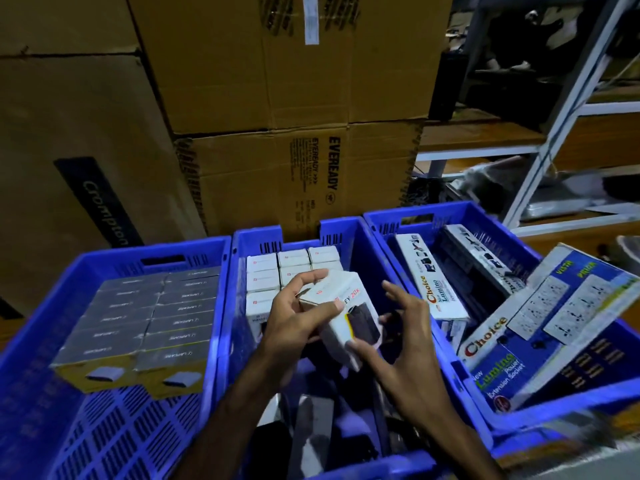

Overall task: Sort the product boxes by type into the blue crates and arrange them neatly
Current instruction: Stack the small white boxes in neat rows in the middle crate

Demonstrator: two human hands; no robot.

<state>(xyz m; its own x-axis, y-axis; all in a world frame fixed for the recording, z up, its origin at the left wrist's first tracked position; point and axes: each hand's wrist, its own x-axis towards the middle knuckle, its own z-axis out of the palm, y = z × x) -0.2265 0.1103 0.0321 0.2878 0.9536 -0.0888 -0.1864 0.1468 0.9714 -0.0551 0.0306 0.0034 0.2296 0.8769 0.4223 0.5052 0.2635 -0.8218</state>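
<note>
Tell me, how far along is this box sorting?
Well under way, it seems. The left crate already holds tidy rows of grey boxes, and white boxes are lined up at the middle crate's far end. The left hand grips another white box, the right hand touching it. Loose items in the middle crate's near end and the tilted Choice boxes in the right crate look unsorted.

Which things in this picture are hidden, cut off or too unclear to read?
- Head view: the full name on the white box in the left hand; fingers cover it, only "20K" shows.
- Head view: the near floor of the middle blue crate; both forearms hide it and it is blurred.
- Head view: the grey box labels in the left crate; too small and blurred.
- Head view: the Choice socket box right corner; blurred.
</note>
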